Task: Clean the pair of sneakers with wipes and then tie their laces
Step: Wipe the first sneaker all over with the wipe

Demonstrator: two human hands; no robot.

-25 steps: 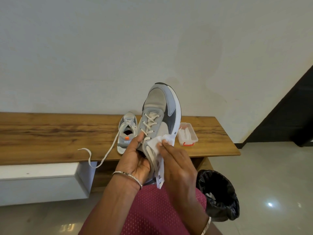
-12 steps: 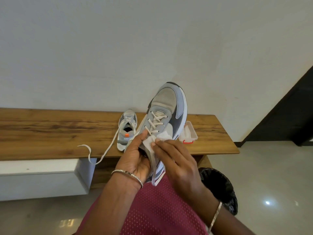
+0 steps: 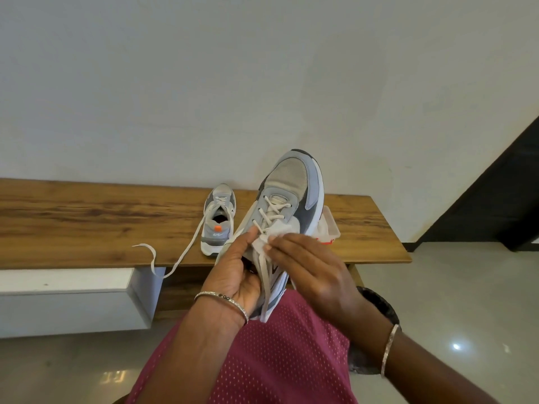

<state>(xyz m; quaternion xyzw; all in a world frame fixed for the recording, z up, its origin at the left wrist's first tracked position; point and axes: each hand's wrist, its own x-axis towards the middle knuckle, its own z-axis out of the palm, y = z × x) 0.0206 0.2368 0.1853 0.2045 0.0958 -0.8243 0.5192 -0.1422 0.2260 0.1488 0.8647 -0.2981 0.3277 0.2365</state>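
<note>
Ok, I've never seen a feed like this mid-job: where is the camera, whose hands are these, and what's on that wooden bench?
There is no machine here. A person works with bare hands, and the single view comes from a camera worn on the head, looking forward and down. The left hand grips a grey sneaker near its heel end, toe pointing up and away, above a maroon garment on the lap. The right hand presses a white wipe against the laces with its fingers. On the wooden bench stands the second sneaker, heel toward the camera, with one loose lace trailing over the front edge. Behind the held shoe sits a small clear container, partly hidden; I cannot tell what it holds. A black bin bag shows on the floor by the right arm.
</note>
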